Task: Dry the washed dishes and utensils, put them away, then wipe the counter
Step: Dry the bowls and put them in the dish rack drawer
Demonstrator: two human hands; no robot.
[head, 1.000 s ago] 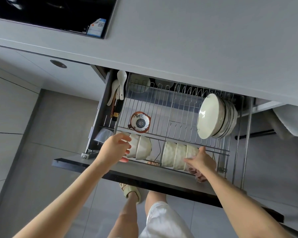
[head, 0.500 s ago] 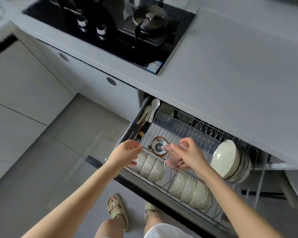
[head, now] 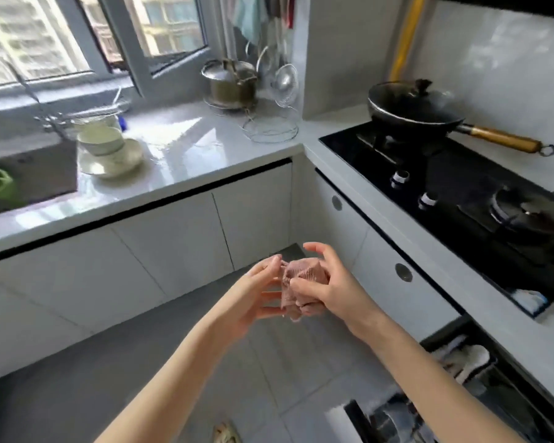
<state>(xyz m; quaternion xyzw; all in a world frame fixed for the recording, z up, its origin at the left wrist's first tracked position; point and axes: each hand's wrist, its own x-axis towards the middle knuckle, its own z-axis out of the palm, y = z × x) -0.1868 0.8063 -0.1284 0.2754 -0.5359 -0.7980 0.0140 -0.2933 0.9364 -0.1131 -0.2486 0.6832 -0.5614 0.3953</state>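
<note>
A small pink cloth [head: 303,279] is bunched between both hands, held in front of me above the floor. My right hand [head: 327,287] grips the bunched cloth with curled fingers and thumb. My left hand [head: 256,294] pinches a corner of it at the top, the other fingers straight. On the wet counter [head: 186,161] by the sink stands a stack of pale bowls and plates [head: 108,151]. The dish drawer [head: 454,391] at the lower right stands open, with white dishes partly in sight.
A black wok [head: 413,107] with a wooden handle sits on the black gas hob [head: 480,199] at the right. A steel pot [head: 231,81] and a wire rack [head: 269,129] stand in the counter's corner. The sink [head: 23,177] holds something green. White cabinet doors [head: 173,241] face me.
The view has swung up from the open drawer to the corner counter. Both hands left the bowls in the rack and now hold the pink cloth together in front of me.
</note>
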